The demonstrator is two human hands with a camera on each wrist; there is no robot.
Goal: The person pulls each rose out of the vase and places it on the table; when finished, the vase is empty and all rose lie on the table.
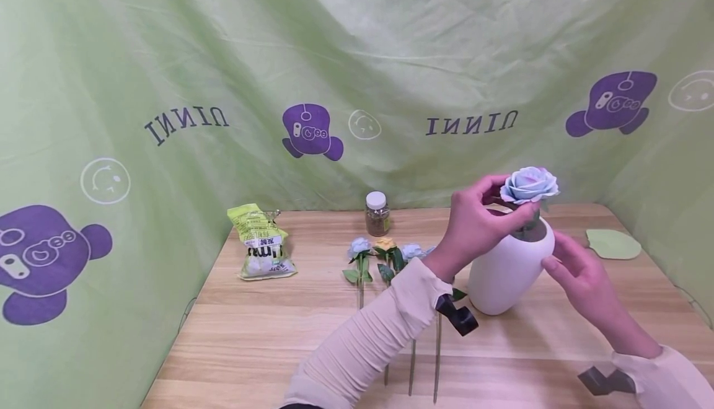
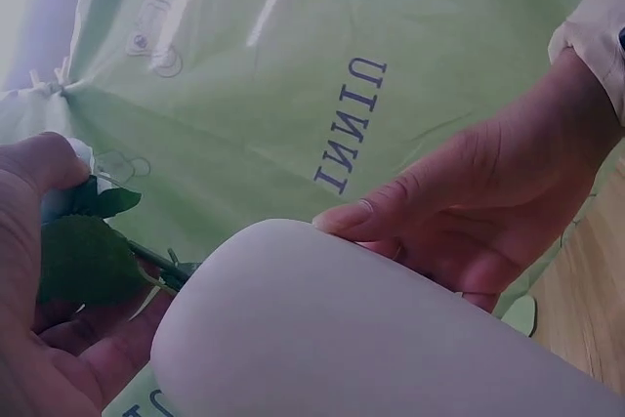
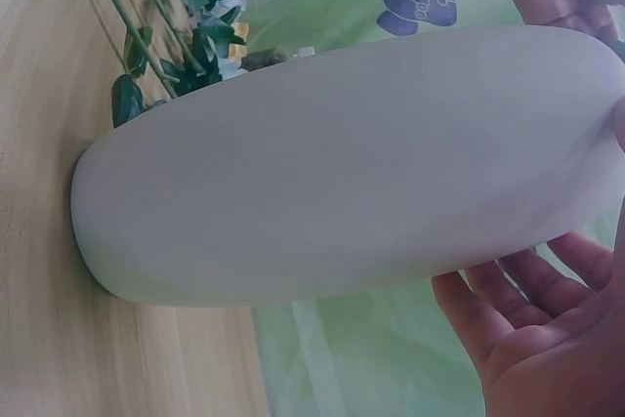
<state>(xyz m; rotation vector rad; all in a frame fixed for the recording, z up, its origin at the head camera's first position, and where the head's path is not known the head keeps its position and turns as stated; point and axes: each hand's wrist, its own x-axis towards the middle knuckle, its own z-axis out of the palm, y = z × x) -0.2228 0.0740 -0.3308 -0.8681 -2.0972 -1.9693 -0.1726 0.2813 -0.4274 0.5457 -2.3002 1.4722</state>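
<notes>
A white vase stands on the wooden table, at the right. At its mouth my left hand holds a pale blue artificial rose just below the bloom, the stem running down into the opening. Green leaves lie close to the left palm in the left wrist view. My right hand holds the vase's right side near the rim, with the thumb on the wall and the fingers around the far side. How deep the stem reaches is hidden inside the vase.
Several artificial roses, including a blue one and a yellow one, lie mid-table, partly behind my left sleeve. Farther back stand a white-capped jar and a green bag. A pale green mat lies right. Green cloth encloses the table.
</notes>
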